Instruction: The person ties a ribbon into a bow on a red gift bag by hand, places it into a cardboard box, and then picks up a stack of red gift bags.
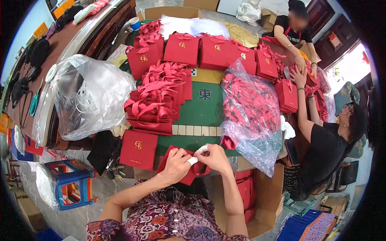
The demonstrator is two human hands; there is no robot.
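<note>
Your wrapped fingers (192, 160) pinch the dark red bag with looped ribbon handles (184, 173), left hand (177, 164) and right hand (214, 158) close together, at the green table's (201, 104) near edge, beside another red bag printed with gold lettering (138, 150).

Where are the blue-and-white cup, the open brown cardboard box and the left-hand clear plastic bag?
Blue-and-white cup (135, 26): head view, blue side.
Open brown cardboard box (264, 201): head view, right-hand wall.
Clear plastic bag (97, 104): head view, middle.

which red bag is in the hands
The red gift bag nearest the wearer, held by the left hand and right hand; the gold-logo bag beside it lies untouched.
</note>
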